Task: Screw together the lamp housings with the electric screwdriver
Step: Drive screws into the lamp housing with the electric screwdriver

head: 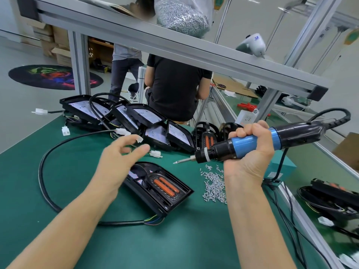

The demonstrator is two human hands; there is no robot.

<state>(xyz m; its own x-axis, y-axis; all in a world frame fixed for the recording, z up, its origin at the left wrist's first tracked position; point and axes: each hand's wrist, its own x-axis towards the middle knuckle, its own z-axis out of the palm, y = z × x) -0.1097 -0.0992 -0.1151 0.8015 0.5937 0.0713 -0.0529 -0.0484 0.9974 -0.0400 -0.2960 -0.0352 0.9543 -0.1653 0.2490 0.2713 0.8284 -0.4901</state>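
A black lamp housing (165, 189) with two orange strips lies on the green table (174, 239) in front of me, its black cable looping to the left. My left hand (118, 162) hovers just above its far left end, fingers loosely spread and holding nothing. My right hand (250, 150) grips the blue and black electric screwdriver (240, 145), held level above the table with its bit pointing left. A pile of small silver screws (214, 183) lies between the housing and my right wrist.
Several open lamp housings (136, 117) with cables and white connectors lean in a row at the table's far side. Two people are behind the table. An aluminium frame bar (174, 41) crosses overhead with a bag of screws (182, 16). More housings (330, 197) lie on the right.
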